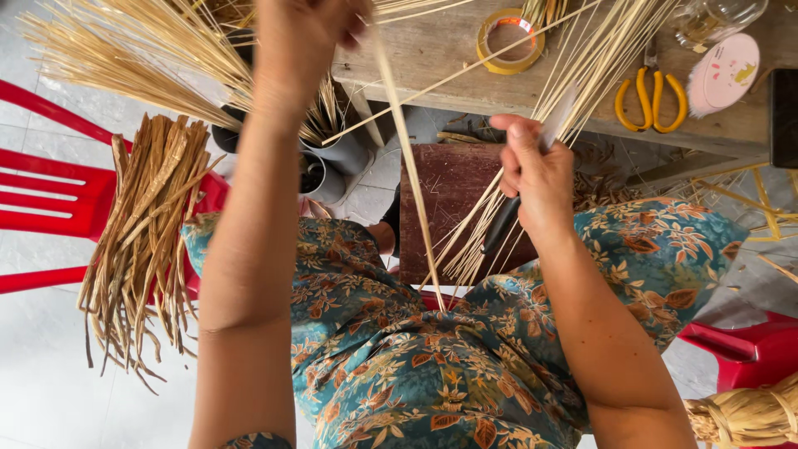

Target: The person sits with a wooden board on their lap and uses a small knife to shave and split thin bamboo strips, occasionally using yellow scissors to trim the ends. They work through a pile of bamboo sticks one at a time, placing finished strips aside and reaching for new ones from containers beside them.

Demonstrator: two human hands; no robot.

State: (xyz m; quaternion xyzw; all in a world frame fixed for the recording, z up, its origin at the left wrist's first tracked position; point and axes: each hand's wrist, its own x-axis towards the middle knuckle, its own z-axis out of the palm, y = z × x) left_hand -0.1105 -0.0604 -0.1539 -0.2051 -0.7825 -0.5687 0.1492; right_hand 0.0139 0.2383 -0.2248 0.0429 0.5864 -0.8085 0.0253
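1. Two hands raised over a lap in floral cloth (416,374), both forearms reaching away from the camera.
2. Left hand (303,41) lifted high near the top edge, arm almost straight, fingers clenched around the top of one long pale bamboo strip (407,158).
3. Strip slanting down from that fist to the lap, lower end near the knees.
4. Right hand (536,170) lower and further right, wrist bent, fingers grasping a knife (509,218) with a dark handle; thumb stretched up along the pale blade (559,125).
5. Blade tilted up among a fan of thin bamboo slivers (582,75) running from the lap up across the bench (449,58).
6. Dark wooden block (453,195) standing between the knees, behind the strip.
7. On the bench: roll of yellow tape (509,40), orange-handled scissors (651,100), pink round lid (725,71).
8. Bundle of brown flat strips (145,233) draped over a red plastic chair (50,199) at the left.
9. Spray of pale splints (133,58) spreading behind the left forearm, above grey pipes (332,162).
10. Tied straw bundle (748,411) at the lower right corner.
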